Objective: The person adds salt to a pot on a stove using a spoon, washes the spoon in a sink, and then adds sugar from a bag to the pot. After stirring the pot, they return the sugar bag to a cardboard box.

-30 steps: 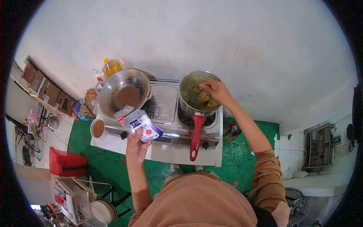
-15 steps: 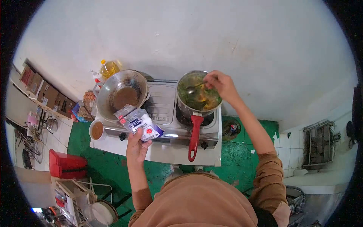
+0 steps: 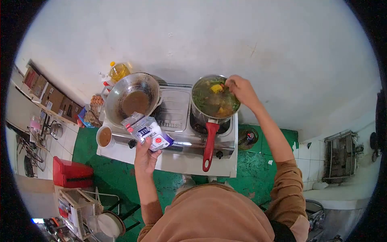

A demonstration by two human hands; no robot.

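My left hand (image 3: 146, 158) grips a white and purple packet of Refina table salt (image 3: 151, 135) by its lower edge, in front of the wok. Its clear top end is crumpled. My right hand (image 3: 240, 89) is closed above the right rim of a steel saucepan (image 3: 196, 107), pinching a spoon whose bowl is now hidden in the broth. Green leaves and yellow-orange pieces float in the soup (image 3: 213, 97). The saucepan's red handle (image 3: 210, 147) points toward me.
A wok (image 3: 113, 105) with brown residue sits on the left burner of the stove (image 3: 173, 103). Beside it are a cup of brown liquid (image 3: 105, 137), an oil bottle (image 3: 119, 71) and eggs (image 3: 96, 99). A red bin (image 3: 72, 171) stands on the floor.
The spoon's bowl, visible at the soup's surface before, has gone out of sight. My right hand has shifted slightly right, and a yellow piece has surfaced. The salt packet stays nearly still.
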